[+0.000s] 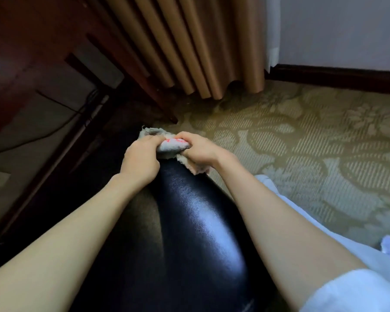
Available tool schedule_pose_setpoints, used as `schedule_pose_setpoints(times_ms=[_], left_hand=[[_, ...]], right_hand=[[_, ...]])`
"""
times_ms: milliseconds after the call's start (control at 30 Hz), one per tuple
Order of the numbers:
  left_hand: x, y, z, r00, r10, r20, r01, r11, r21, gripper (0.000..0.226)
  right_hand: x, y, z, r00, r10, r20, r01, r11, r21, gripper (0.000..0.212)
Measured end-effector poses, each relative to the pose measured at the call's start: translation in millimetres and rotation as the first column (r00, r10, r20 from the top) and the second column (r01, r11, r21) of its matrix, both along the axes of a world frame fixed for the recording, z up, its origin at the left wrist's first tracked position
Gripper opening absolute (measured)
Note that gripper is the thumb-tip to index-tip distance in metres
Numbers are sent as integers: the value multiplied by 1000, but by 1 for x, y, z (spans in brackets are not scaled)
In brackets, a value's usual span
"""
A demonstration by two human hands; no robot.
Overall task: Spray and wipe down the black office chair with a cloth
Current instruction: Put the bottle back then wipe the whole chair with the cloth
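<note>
Left hand (140, 162) and right hand (199, 149) both grip the bunched grey cloth (171, 146), fingers curled round it. Cloth bears red markings, illegible. It rests on the far end of the black chair (198, 221), above patterned carpet (302, 143).

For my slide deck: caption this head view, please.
Wipe-down: left hand and right hand grip a cloth at the far end of the black chair.
</note>
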State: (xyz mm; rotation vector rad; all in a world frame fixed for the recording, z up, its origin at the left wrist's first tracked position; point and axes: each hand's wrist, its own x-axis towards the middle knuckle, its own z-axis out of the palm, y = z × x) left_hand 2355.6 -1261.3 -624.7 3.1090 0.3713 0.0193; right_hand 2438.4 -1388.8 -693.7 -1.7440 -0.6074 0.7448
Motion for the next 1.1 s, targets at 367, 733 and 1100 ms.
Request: schedule_pose_setpoints(times_ms=[367,733,1100], left_hand=[[-129,-148,11,984,-162,-69,138,952,-272,45],[-314,-173,23,996,56,63,-30,936,-351,53],[-429,-141,30,906,415,76,-366,862,-352,56]], right_hand=[[-149,-171,39,991,-46,122,77,962,-262,41],[-295,-180,71,678,170,715,146,923,-357,51],[-372,-110,95,413,590,693,-110,788,-606,74]])
